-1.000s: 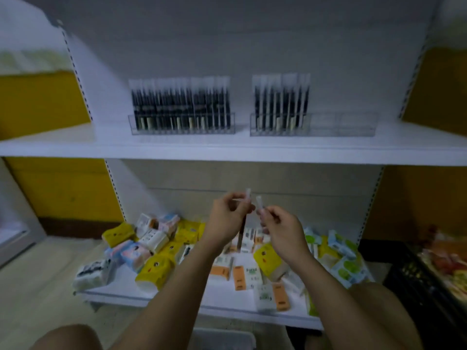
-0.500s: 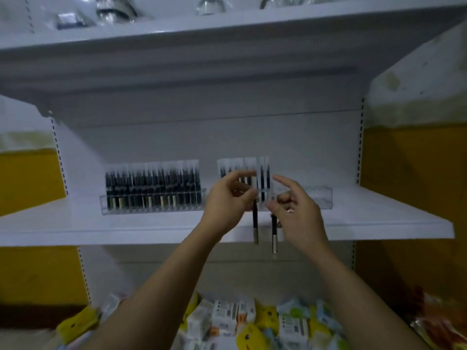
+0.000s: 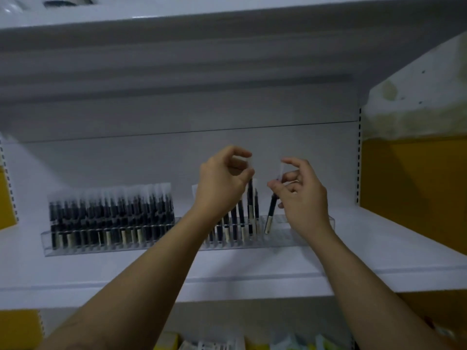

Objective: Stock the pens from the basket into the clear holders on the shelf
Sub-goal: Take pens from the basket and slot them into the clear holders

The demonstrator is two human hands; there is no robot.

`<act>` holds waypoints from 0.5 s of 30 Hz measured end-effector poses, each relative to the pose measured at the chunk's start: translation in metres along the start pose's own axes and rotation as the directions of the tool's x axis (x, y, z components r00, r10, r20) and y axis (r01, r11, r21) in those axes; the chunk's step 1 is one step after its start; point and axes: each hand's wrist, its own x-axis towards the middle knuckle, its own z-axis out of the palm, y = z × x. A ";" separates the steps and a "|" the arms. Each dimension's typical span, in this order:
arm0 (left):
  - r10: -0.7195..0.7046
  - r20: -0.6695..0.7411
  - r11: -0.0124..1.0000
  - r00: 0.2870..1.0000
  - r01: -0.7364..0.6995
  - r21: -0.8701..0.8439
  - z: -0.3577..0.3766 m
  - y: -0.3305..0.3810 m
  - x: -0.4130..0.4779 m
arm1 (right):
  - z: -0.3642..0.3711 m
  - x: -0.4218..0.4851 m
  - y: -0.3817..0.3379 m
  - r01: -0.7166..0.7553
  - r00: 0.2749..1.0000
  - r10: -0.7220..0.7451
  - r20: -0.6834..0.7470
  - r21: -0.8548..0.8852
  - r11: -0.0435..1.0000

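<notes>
Two clear holders stand on the white shelf (image 3: 252, 279). The left holder (image 3: 75, 246) is packed with black pens in clear sleeves. The right holder (image 3: 290, 238) has several pens in its left part, and its right part is bare. My left hand (image 3: 222, 185) pinches the top of a sleeved black pen (image 3: 250, 210) whose lower end stands among the pens in the right holder. My right hand (image 3: 300, 195) pinches another sleeved pen (image 3: 270, 215), tilted, with its pale tip down in the right holder just right of the others. The basket is out of view.
The shelf above (image 3: 227, 46) overhangs close over my hands. Perforated uprights (image 3: 358, 157) frame the bay, with yellow wall panels (image 3: 414, 188) on either side. Small coloured packets (image 3: 214, 344) lie on the lower shelf at the bottom edge.
Both hands rose from the lower shelf up to the right holder, each with a pen. The pens hung below the shelf edge half a second ago; now their lower ends are in the holder.
</notes>
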 end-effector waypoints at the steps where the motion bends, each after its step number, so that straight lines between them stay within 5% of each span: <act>1: 0.011 -0.005 1.000 1.000 -0.011 0.012 0.002 -0.004 0.006 | 0.004 0.006 0.004 0.005 1.000 -0.004 -0.016 0.003 1.000; 10: 0.001 0.049 0.992 0.999 -0.007 0.126 0.019 -0.036 0.029 | 0.029 0.042 0.043 -0.011 0.997 0.011 -0.075 0.001 1.000; 15: -0.011 0.099 0.973 0.995 -0.012 0.231 0.028 -0.048 0.024 | 0.034 0.037 0.057 -0.031 0.997 0.035 0.064 -0.056 0.998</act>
